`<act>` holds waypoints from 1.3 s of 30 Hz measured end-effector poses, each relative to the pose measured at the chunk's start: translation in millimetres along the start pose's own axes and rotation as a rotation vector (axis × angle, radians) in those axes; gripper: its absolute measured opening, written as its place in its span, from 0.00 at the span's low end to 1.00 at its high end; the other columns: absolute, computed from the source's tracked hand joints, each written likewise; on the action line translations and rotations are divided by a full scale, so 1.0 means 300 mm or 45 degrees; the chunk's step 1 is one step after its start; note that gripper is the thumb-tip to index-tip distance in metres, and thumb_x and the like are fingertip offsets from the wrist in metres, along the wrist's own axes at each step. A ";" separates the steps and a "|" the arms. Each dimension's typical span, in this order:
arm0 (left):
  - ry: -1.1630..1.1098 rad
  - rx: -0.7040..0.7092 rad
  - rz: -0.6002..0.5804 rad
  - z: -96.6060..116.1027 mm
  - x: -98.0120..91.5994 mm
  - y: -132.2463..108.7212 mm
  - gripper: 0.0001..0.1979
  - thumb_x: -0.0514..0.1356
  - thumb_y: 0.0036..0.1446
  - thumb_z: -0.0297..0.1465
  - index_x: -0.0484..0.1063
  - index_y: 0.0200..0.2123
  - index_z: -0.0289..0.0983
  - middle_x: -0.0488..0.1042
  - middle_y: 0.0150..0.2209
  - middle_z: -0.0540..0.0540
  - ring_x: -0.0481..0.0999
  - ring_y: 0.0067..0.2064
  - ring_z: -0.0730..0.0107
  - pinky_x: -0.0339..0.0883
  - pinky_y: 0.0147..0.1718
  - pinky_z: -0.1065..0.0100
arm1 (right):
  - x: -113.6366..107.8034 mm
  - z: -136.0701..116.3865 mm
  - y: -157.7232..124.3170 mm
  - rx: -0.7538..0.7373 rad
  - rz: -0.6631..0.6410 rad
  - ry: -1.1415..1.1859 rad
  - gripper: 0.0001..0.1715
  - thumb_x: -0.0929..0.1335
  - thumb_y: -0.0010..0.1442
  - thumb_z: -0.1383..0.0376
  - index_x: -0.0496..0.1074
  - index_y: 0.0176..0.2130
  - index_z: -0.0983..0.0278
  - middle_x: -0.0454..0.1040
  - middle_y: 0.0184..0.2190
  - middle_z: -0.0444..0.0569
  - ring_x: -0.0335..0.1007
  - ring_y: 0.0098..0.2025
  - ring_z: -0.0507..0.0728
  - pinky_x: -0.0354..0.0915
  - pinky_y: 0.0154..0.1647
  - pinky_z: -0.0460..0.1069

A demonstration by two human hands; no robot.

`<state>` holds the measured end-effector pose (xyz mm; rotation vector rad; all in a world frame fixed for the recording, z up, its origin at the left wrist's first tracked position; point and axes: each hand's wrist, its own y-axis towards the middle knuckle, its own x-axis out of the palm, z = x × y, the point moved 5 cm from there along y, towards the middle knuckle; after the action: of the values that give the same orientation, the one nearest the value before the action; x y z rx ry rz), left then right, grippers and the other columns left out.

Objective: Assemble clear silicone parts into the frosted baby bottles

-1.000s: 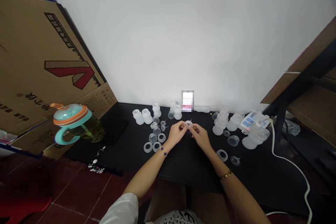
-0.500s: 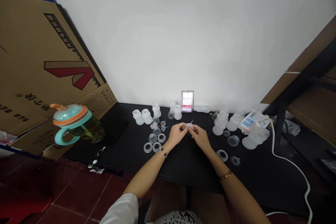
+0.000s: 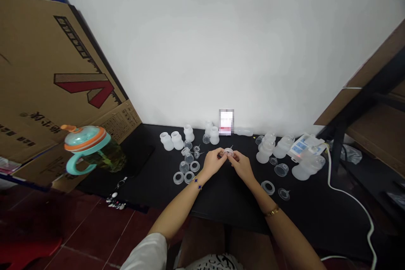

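Observation:
My left hand (image 3: 213, 161) and my right hand (image 3: 241, 163) meet above the middle of the black table (image 3: 221, 194), fingers pinched together on a small clear plastic part (image 3: 228, 151) held between them. Left of my left hand lie several clear rings and small caps (image 3: 186, 168). Behind them stand white translucent bottle bodies (image 3: 172, 139). To the right of my right hand stand more translucent bottles (image 3: 268, 145), with a clear ring (image 3: 268, 187) and a small cap (image 3: 283, 193) lying nearer to me.
A large cardboard box (image 3: 47, 80) leans at the left, with a teal and orange handled cup (image 3: 90, 148) before it. A white and blue device (image 3: 303, 145) with a white cable (image 3: 354, 198) sits at the right. A wooden shelf (image 3: 373, 101) rises at the far right.
Both hands stay together over the table. The small clear part between the fingers has turned slightly; nothing else has moved.

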<state>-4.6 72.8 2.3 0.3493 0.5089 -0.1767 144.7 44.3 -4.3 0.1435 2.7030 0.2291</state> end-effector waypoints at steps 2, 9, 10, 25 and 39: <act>0.018 -0.008 -0.001 0.001 -0.001 -0.001 0.11 0.59 0.61 0.38 0.77 0.33 0.38 0.79 0.31 0.50 0.76 0.33 0.69 0.65 0.34 0.71 | -0.001 0.002 0.000 0.003 0.001 -0.003 0.21 0.66 0.61 0.47 0.72 0.30 0.61 0.71 0.23 0.44 0.68 0.27 0.56 0.62 0.29 0.48; 0.058 -0.011 0.000 0.007 -0.003 -0.004 0.11 0.58 0.62 0.37 0.75 0.32 0.39 0.78 0.30 0.51 0.75 0.32 0.70 0.64 0.33 0.71 | 0.000 0.008 0.000 0.002 -0.003 -0.005 0.21 0.66 0.62 0.47 0.71 0.29 0.60 0.68 0.22 0.42 0.66 0.26 0.55 0.61 0.28 0.48; 0.066 -0.013 -0.002 0.007 -0.002 -0.004 0.11 0.58 0.62 0.37 0.75 0.32 0.39 0.78 0.30 0.51 0.75 0.31 0.70 0.64 0.33 0.71 | 0.000 0.009 0.000 0.006 -0.004 -0.006 0.21 0.66 0.61 0.47 0.71 0.29 0.60 0.67 0.22 0.42 0.66 0.26 0.55 0.60 0.28 0.48; 0.094 -0.021 0.000 0.007 -0.002 -0.004 0.11 0.57 0.62 0.38 0.72 0.29 0.38 0.75 0.28 0.52 0.73 0.30 0.72 0.62 0.32 0.72 | -0.003 0.004 0.000 -0.014 0.019 -0.058 0.22 0.65 0.62 0.48 0.68 0.27 0.60 0.64 0.20 0.41 0.64 0.25 0.54 0.58 0.27 0.47; 0.097 -0.028 0.004 0.006 -0.001 -0.004 0.11 0.57 0.61 0.38 0.71 0.29 0.39 0.75 0.27 0.53 0.73 0.30 0.72 0.62 0.33 0.72 | -0.005 -0.002 -0.001 -0.005 0.018 -0.062 0.22 0.65 0.61 0.48 0.67 0.26 0.60 0.64 0.19 0.41 0.64 0.24 0.55 0.58 0.27 0.48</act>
<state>-4.2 71.1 3.6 0.3363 0.5853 -0.1548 145.7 43.7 -3.3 0.1652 2.6539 0.2317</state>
